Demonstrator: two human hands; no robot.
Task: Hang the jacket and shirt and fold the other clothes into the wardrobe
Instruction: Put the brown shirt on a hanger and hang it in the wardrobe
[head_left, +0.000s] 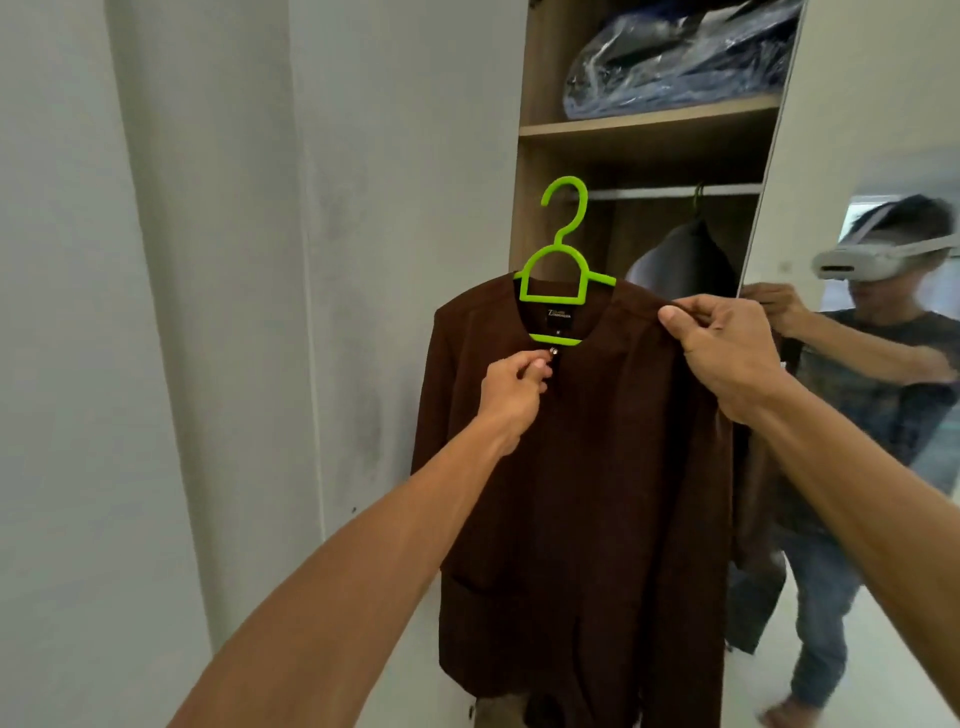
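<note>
A dark brown long-sleeved shirt (587, 493) hangs on a bright green plastic hanger (563, 249), held up in front of the open wardrobe (530, 156). My left hand (514, 387) pinches the shirt's front at the top button, just below the neckline. My right hand (727, 353) grips the shirt's right shoulder where the hanger arm ends. The hanger's hook is free in the air, close to the level of the metal rail (675, 192). A dark jacket (685, 260) hangs from the rail behind the shirt.
A shelf (649, 122) above the rail carries a blue bundle in clear plastic (675, 57). The mirrored wardrobe door (857, 312) stands open at the right and reflects a person with a headset. A grey wall fills the left.
</note>
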